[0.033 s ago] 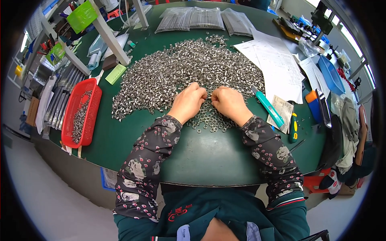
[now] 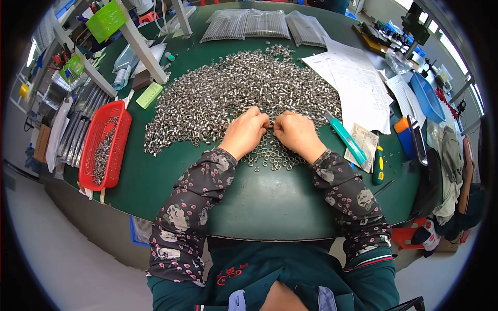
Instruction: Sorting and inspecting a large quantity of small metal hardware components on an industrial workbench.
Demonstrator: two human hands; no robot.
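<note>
On the green table point(image 2: 270, 202), a wide heap of small metal rings point(image 2: 228, 93) spreads from the centre toward the far side. Both hands rest at the heap's near edge, knuckles up, fingertips meeting. Left hand point(image 2: 245, 132): fingers curled in a loose fist, fingertips pinched on a small metal piece at the point where the two hands meet; the piece is too small to identify. Right hand point(image 2: 297, 135): fingers likewise curled, fingertips pressed against the same spot. A thin scatter of flat-lying rings point(image 2: 270, 155) lies just near of the hands, between the wrists. Both forearms wear dark floral sleeves point(image 2: 187, 207).

Left of the heap, a red basket point(image 2: 91, 155) holds more metal pieces. A pale green block point(image 2: 149, 96) lies between the basket and the heap. White rails point(image 2: 140, 46) cross the far left corner.

Right of the hands, a teal knife point(image 2: 345, 137) lies diagonally, with a small printed slip point(image 2: 363, 140) just beside it and a yellow-green screwdriver point(image 2: 378, 166) nearer the table edge. White sheets point(image 2: 358, 83) sit at the far right, touching the heap's edge. A blue tray point(image 2: 425, 96) lies further right. Clear bags point(image 2: 264, 23) of parts line the far edge.
</note>
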